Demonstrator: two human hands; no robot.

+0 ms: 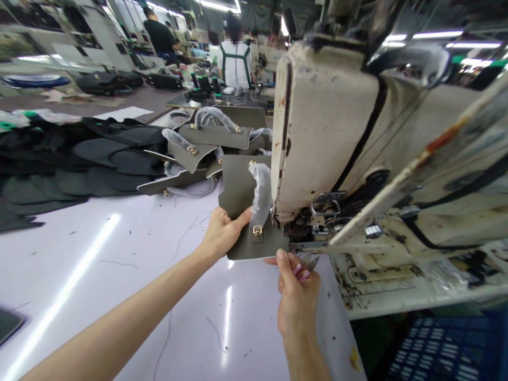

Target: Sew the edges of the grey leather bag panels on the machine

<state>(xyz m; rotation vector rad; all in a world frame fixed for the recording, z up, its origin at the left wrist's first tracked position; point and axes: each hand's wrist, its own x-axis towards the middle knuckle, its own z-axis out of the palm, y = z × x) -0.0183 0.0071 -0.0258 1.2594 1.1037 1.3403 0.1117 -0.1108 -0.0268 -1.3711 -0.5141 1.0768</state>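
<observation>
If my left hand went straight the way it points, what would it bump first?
Probably the wrapped handle on the panel, just ahead of your left hand. The machine looks next, but depth is hard to judge.

Grey panel [239,182] with wrapped handle [261,197]

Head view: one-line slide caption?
Left hand holds a grey panel with wrapped handle by a sewing machine; right hand, holding snips, touches the panel's near edge.
</observation>
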